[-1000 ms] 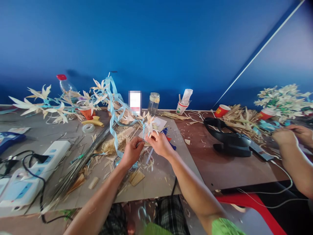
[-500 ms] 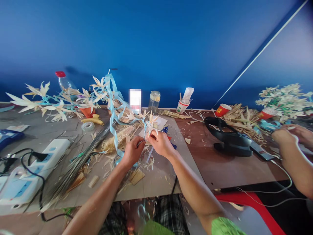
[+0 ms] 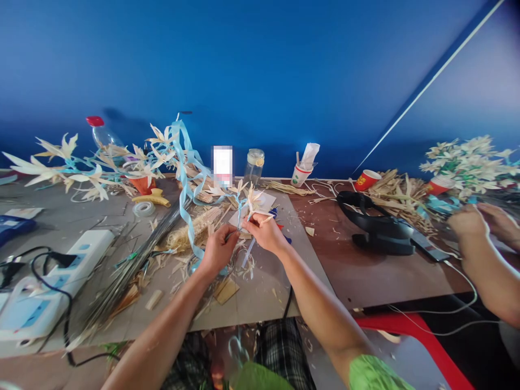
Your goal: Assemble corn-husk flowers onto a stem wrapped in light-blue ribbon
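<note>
- Our left hand (image 3: 220,249) and right hand (image 3: 266,234) nearly meet, fingertips pinched on the thin stem (image 3: 240,208), probably to steady it from both sides.
- The wires (image 3: 130,275) lie in a bundle left of our left hand, seemingly for easy reach.
- The blue ribbon (image 3: 183,212) loops beyond that hand, apparently clear of our fingers.
- The pale flower (image 3: 252,199) sits just beyond our right fingertips, atop the stem between both hands.
</note>
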A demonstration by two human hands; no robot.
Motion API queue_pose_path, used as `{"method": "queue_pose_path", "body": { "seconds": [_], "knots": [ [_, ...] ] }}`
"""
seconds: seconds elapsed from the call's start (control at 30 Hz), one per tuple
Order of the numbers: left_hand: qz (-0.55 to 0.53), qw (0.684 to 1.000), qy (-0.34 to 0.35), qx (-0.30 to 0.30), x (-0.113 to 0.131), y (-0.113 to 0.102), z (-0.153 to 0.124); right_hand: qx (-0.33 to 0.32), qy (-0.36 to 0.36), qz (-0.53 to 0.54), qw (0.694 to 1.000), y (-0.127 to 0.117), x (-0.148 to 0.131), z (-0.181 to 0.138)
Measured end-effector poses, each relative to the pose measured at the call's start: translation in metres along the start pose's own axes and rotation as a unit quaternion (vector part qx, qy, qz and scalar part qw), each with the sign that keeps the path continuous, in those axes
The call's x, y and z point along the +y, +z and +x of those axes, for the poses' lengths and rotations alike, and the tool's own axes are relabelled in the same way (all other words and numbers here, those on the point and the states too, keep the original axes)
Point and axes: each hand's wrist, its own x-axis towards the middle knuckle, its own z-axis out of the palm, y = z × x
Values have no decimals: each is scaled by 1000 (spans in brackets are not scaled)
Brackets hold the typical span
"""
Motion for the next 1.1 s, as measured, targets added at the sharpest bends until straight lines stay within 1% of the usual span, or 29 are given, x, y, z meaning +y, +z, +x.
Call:
{"method": "queue_pose_path", "body": {
  "seconds": [0.1,0.23,0.37,0.5,0.57,0.67,0.73,0.8,0.9,0.97,1.03,1.1],
  "knots": [
    [2,1000,3,-2,-2,0,1,7,-8,-6,1000,2,1,-1],
    [27,1000,7,-4,-2,-1,1,7,-38,-45,998,0,-9,-4],
    [54,998,14,-3,2,-1,1,27,-95,-121,988,-3,-22,-9],
    [91,995,39,-3,1,0,1,38,-154,-190,969,1,-24,-12],
    [99,994,48,2,-1,2,1,40,-159,-209,964,5,-23,-13],
    [77,995,53,21,-2,5,1,36,-151,-209,966,12,-22,-12],
    [47,997,58,34,0,6,0,33,-140,-189,971,16,-23,-13],
    [2,998,56,33,3,5,0,32,-126,-146,981,17,-26,-14],
    [-106,994,23,9,5,2,0,27,-86,-5,996,14,-31,-16],
    [-174,984,-12,23,5,-1,2,49,-48,98,993,11,-31,-16],
    [-225,972,-46,53,5,-3,3,59,-8,157,986,10,-29,-14],
    [-269,958,-70,68,4,-5,4,22,26,172,985,13,-25,-11]
  ]
}}
